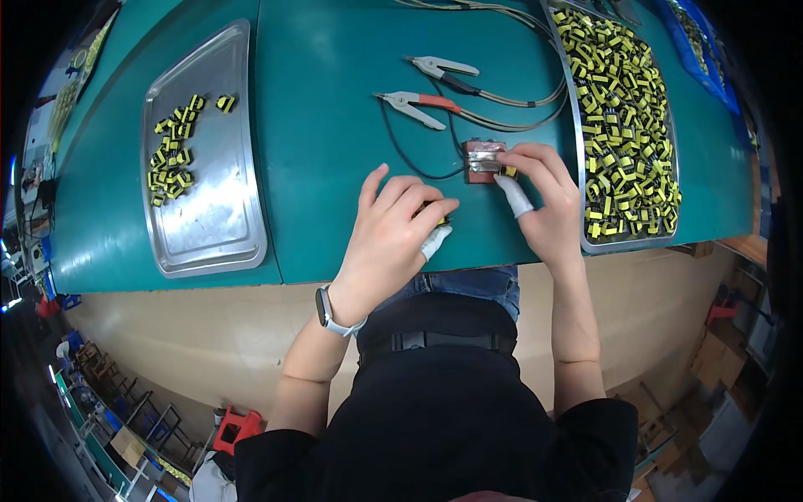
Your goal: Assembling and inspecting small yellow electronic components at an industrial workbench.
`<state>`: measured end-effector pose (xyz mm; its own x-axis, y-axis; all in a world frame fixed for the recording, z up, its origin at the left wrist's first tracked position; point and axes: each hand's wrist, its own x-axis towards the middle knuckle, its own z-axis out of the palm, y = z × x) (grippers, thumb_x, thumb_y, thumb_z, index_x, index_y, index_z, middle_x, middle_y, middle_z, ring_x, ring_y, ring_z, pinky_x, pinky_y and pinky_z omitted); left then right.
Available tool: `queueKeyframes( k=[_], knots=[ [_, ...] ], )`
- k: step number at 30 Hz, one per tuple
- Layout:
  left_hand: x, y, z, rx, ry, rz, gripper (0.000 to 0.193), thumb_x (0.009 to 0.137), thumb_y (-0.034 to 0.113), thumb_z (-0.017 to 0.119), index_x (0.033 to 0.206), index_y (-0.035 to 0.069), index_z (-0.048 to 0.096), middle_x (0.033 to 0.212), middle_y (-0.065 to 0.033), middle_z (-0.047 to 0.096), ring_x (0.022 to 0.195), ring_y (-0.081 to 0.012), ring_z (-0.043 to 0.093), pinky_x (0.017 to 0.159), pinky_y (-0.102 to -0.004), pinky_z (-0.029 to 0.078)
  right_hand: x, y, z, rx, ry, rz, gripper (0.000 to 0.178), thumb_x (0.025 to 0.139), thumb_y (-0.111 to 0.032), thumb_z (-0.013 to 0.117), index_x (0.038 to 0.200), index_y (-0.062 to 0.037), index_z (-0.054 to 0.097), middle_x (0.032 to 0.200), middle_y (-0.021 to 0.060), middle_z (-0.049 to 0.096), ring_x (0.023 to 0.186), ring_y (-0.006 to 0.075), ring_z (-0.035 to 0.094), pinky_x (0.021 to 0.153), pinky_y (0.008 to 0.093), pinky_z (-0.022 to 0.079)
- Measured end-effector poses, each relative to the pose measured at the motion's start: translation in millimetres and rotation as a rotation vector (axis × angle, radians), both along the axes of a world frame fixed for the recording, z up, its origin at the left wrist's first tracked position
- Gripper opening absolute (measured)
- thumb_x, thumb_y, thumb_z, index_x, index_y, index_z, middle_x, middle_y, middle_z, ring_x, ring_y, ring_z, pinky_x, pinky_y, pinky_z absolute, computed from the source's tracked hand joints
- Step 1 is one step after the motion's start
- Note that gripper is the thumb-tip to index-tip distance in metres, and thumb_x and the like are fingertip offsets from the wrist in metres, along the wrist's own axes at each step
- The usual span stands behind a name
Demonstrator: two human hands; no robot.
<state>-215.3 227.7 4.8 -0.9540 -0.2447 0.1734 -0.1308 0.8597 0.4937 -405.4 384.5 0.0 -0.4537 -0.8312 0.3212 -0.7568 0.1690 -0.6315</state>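
My left hand (393, 230) rests on the green table (335, 125) near its front edge, fingers curled over a small yellow-and-black part (441, 220) that is mostly hidden; a white cot covers one finger. My right hand (544, 197) holds another small yellow-and-black part (508, 171) at the right side of a small red-and-silver fixture block (483, 159). A white cot covers one finger of this hand too.
A metal tray (209, 226) at the left holds a small cluster of yellow parts (171, 155). A tray (577, 151) at the right is heaped with several yellow parts (623, 117). Two clip leads (418, 105) (443, 69) with cables lie behind the fixture.
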Motion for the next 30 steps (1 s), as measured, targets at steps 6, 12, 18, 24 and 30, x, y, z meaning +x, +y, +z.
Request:
queueKeyframes(
  k=[6, 12, 18, 24, 30],
  knots=[
    [-0.4, 1.5, 10.8, 0.381, 0.16, 0.018, 0.023, 0.08, 0.011, 0.084, 0.1, 0.015, 0.074, 0.11, 0.0027, 0.073, 0.115, -0.0224, 0.067, 0.12, -0.056, 0.032, 23.1, 11.1, 3.6, -0.249, -1.244, 0.009, 0.04, 0.109, -0.029, 0.054, 0.121, 0.0064, 0.067, 0.119, 0.0153, 0.066, 0.093, 0.019, 0.068, 0.079, 0.0299, 0.054],
    [-0.4, 4.8, 10.9, 0.544, 0.22, -0.003, 0.025, 0.08, 0.016, 0.087, 0.1, 0.014, 0.072, 0.12, 0.0015, 0.075, 0.127, -0.0244, 0.065, 0.121, -0.0552, 0.032, 41.0, 1.3, 3.7, 0.042, -1.576, 0.096, 0.042, 0.106, -0.033, 0.065, 0.124, 0.0039, 0.069, 0.096, 0.0112, 0.073, 0.072, 0.0123, 0.064, 0.06, 0.0253, 0.051],
    [14.2, -4.8, 5.7, 0.3, 0.239, 0.111, 0.042, 0.077, 0.018, 0.089, 0.113, 0.01, 0.069, 0.127, -0.0082, 0.071, 0.122, -0.0342, 0.063, 0.111, -0.0523, 0.042, 18.7, -5.3, 2.3, -0.008, -0.743, -0.288, 0.022, 0.099, -0.024, 0.075, 0.105, -0.0029, 0.075, 0.081, -0.002, 0.066, 0.065, 0.0041, 0.054, 0.055, 0.0215, 0.038],
    [16.3, -0.5, 0.9, 0.058, 0.034, 0.298, 0.046, 0.076, 0.029, 0.089, 0.11, 0.008, 0.067, 0.116, -0.0091, 0.064, 0.115, -0.034, 0.055, 0.103, -0.0462, 0.041, -5.7, -16.8, -3.0, 0.119, -0.6, -0.329, 0.025, 0.098, -0.024, 0.077, 0.103, -0.001, 0.068, 0.084, 0.0008, 0.068, 0.074, 0.0068, 0.059, 0.058, 0.0233, 0.041],
    [14.0, 1.3, -6.8, 0.028, 0.023, 0.326, 0.039, 0.079, 0.027, 0.087, 0.109, 0.009, 0.067, 0.109, -0.005, 0.062, 0.112, -0.0296, 0.055, 0.105, -0.0505, 0.039, -6.4, -16.9, -10.3, 0.053, -0.6, -0.315, 0.025, 0.096, -0.023, 0.079, 0.1, -0.0012, 0.067, 0.086, 0.0016, 0.069, 0.077, 0.007, 0.061, 0.058, 0.0238, 0.043]
  ],
)
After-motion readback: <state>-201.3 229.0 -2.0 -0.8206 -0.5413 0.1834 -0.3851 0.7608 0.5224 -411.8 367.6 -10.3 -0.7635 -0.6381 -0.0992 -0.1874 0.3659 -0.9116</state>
